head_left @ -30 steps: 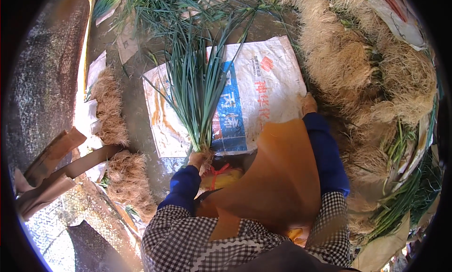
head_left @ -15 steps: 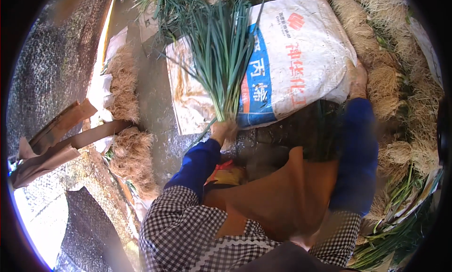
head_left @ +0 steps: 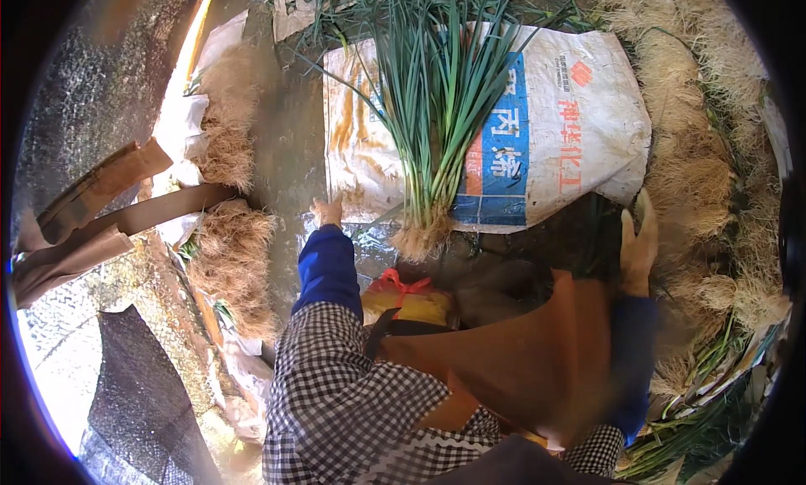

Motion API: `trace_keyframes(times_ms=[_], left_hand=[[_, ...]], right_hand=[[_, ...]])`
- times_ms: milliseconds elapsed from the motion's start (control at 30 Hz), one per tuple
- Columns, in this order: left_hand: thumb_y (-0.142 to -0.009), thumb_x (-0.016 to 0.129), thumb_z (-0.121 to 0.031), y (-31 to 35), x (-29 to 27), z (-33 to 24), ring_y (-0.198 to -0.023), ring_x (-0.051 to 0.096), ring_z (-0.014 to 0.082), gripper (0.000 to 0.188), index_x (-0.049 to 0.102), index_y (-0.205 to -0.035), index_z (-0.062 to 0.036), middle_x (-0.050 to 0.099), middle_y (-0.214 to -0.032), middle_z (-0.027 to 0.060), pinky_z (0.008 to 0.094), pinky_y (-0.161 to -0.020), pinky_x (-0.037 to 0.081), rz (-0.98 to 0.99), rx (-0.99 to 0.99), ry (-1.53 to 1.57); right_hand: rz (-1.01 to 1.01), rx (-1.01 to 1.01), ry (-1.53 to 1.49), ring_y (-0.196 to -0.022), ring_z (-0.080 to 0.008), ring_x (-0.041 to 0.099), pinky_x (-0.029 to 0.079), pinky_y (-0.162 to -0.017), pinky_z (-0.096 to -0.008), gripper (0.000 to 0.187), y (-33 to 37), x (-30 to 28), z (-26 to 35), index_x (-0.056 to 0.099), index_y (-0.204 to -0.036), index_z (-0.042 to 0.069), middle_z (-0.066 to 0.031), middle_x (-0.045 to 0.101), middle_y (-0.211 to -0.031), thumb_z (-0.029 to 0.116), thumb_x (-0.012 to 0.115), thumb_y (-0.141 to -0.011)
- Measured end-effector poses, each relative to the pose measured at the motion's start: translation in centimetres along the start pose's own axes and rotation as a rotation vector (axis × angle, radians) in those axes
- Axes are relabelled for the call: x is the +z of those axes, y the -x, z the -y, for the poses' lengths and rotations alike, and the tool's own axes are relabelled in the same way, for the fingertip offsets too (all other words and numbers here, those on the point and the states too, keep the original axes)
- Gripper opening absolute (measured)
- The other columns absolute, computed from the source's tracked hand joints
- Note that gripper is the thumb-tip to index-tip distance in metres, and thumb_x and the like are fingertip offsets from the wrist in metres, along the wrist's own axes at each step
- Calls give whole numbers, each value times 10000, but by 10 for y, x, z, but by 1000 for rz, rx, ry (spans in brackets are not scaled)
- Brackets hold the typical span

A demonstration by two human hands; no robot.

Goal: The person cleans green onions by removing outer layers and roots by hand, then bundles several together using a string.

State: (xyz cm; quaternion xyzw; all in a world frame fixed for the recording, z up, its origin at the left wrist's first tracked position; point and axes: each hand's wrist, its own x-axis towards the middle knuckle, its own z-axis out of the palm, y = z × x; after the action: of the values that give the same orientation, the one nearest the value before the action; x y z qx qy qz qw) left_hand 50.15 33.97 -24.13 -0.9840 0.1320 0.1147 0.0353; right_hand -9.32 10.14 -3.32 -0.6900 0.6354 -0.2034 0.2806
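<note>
A bundle of long green leeks or scallions (head_left: pixel 437 153) lies on a flattened white, blue and orange woven sack (head_left: pixel 600 107). Its pale roots (head_left: pixel 424 233) stick out past the sack's near edge, and neither hand holds it. At the sack's near left corner is my left hand (head_left: pixel 328 212), one finger standing apart from the rest; whether it touches the sack is hard to tell. My right hand (head_left: pixel 640 246) is just off the near right corner, fingers apart and nothing in them.
Rooted bundles are stacked along the right (head_left: pixel 684 141) and left (head_left: pixel 227 271). More loose greens (head_left: pixel 546 6) lie beyond the sack. A brown apron (head_left: pixel 504 351) covers my lap, beside a yellow bundle with a red tie (head_left: pixel 403 296). Brown strips (head_left: pixel 126 225) jut in from the left.
My left hand has let go of the leek bundle and moved left. My right hand has come off the sack's right edge and drawn nearer. The sack now lies flatter, lower in view.
</note>
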Motion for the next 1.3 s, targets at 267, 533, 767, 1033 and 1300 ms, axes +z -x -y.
trace_keyframes(times_ms=[267, 533, 767, 1033, 1300], left_hand=[[-685, 652, -478, -31, 16, -17, -1045, 535, 355, 650, 522, -1157, -51, 522, -1181, 212, 396, -849, 452, 303, 187, -38], [-773, 620, -390, -48, -82, -77, -835, 618, 280, 455, 587, -1058, -37, 623, -942, 197, 396, -708, 493, 35, 333, 317], [-703, 681, -309, 47, -48, -66, -1222, 364, 323, 691, 404, -1292, -78, 408, -1322, 125, 382, -1012, 334, 432, 1230, 120], [-823, 488, -211, 104, -3, 37, -773, 605, 359, 270, 507, -1075, -116, 613, -859, 194, 447, -638, 476, 505, 1042, -30], [-859, 392, -157, 93, -93, 199, -1153, 453, 293, 390, 493, -1220, -51, 466, -1253, 154, 397, -933, 391, 877, 788, -838]], right_hand=[[165, 499, 43, -1141, -303, 465, 388, -943, -400, 420, 133, -54, -20, 466, -1242, 29, -181, 475, -1256, 304, 418, -928], [184, 495, 195, -1054, -303, 511, 407, -901, -376, 383, 160, -77, -15, 529, -1164, 32, -156, 541, -1162, 301, 428, -911], [231, 495, 215, -1018, -301, 531, 415, -885, -367, 376, 159, -70, 0, 538, -1142, 31, -144, 560, -1135, 303, 440, -902], [148, 565, -47, -918, -195, 564, 447, -797, -304, 358, 197, -72, -20, 551, -1116, 33, -87, 604, -1043, 298, 484, -885], [164, 462, 30, -910, -184, 562, 447, -789, -296, 346, 223, -83, -3, 557, -1106, 33, -85, 608, -1029, 289, 489, -885]])
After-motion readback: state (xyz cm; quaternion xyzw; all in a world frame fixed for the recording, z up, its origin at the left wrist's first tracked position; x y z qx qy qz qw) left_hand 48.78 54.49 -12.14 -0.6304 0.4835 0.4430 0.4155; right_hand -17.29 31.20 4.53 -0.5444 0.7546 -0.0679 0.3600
